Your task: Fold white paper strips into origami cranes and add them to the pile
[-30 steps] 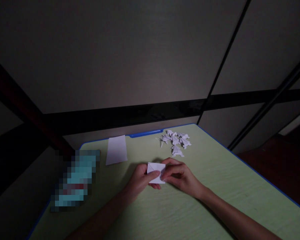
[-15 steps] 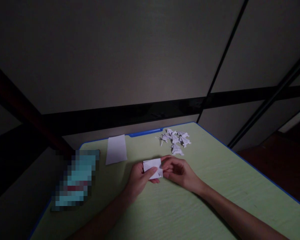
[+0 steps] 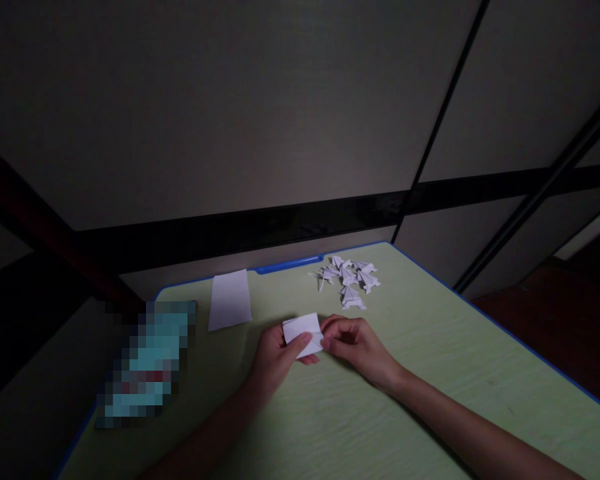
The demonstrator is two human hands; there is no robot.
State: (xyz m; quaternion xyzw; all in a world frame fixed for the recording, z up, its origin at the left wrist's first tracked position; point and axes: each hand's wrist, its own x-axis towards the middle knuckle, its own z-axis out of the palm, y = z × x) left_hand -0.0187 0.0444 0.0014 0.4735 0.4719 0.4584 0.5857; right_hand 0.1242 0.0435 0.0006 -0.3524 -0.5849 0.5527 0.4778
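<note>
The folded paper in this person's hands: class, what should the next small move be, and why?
Probably, the right hand should press along the right edge of the folded paper to sharpen it. The left hand steadies the paper with its thumb across the face, and the right hand's fingertips are at that edge. The finer creases are too small to tell.

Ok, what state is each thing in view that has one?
Folded paper: small flat packet, in hand
Left grip: closed on the folded paper
Right grip: at the paper's right edge, pinch unclear
Paper sheet: unfolded, lying flat
Origami figures: folded, clustered
White strips: lying beside the figures
Pixelated item: blurred, state unreadable
</note>
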